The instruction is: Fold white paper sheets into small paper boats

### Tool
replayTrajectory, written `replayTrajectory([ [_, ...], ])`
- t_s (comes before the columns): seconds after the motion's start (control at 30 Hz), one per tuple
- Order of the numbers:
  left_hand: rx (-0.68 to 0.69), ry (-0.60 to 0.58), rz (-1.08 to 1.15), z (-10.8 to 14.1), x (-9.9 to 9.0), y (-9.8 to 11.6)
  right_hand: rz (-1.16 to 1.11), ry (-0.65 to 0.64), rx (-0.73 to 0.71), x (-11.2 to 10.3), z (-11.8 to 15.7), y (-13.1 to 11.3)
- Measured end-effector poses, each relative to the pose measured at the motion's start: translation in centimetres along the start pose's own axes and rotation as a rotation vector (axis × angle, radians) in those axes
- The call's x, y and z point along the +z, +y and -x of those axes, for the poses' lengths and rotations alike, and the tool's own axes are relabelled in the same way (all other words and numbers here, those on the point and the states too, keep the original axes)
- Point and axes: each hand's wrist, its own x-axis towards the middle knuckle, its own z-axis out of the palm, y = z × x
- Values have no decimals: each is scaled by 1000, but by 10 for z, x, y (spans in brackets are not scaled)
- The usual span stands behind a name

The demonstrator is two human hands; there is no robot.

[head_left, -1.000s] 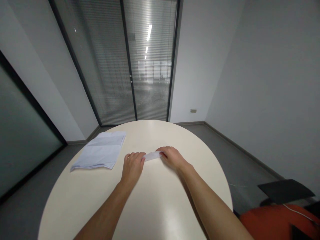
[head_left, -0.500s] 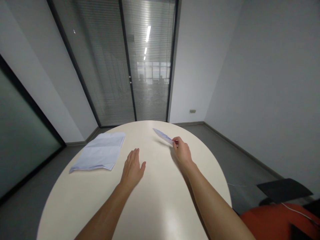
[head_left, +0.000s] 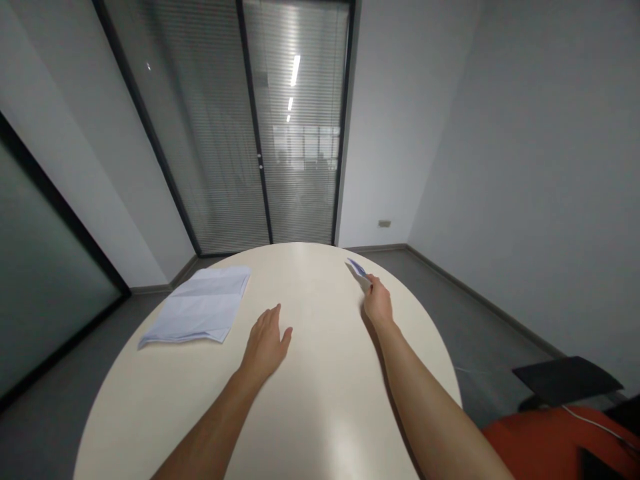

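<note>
My right hand [head_left: 379,301] is closed on the near end of a thin whitish-blue piece, perhaps paper [head_left: 357,267], over the right far part of the round table [head_left: 310,400]. The piece tilts up off the tabletop and casts a small shadow; its near end is hidden by my fingers. My left hand [head_left: 266,341] is open, palm down near the middle of the table, thumb apart and nothing held. To its left lies a folded white sheet [head_left: 200,303] with creases; whether it is cloth or paper I cannot tell.
Beyond the table's far edge stands a glass partition with blinds [head_left: 220,133]. A wall [head_left: 530,167] rises to the right, with a small socket plate [head_left: 385,224] low down. At bottom right is an orange chair seat [head_left: 540,443] with a black armrest [head_left: 567,380] and a white cable.
My right hand has moved right with the thin piece, which now looks shorter and more steeply angled. My left hand and the folded sheet are nearly unchanged.
</note>
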Motion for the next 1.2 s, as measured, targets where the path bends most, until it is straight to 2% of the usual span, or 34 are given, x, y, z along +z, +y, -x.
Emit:
replayTrajectory([
  [0.13,9,-3,7,0,-2,-1,22,-43,42,9,-3,10],
  [0.3,2,-31,13,1,-3,-1,137,-33,3,16,-5,11],
  [0.47,12,-19,-12,-1,-15,5,304,-49,-29,12,2,0],
  [0.57,-8,14,-103,-6,-31,4,314,-53,-134,12,10,-16],
  [0.67,-91,50,-247,-10,-49,-4,298,-137,-342,17,22,-35],
  [0.73,-200,63,-377,-11,-58,-12,290,-227,-472,22,32,-48],
  [0.8,-326,62,-492,-11,-64,-21,277,-305,-543,25,40,-57],
  [0.9,-463,-2,-547,-10,-68,-34,260,-408,-585,27,48,-64],
  [1.0,-568,-79,-500,-9,-69,-44,263,-465,-570,26,50,-63],
  [1.2,-547,-151,-475,-10,-74,-47,255,-505,-549,23,47,-60],
])
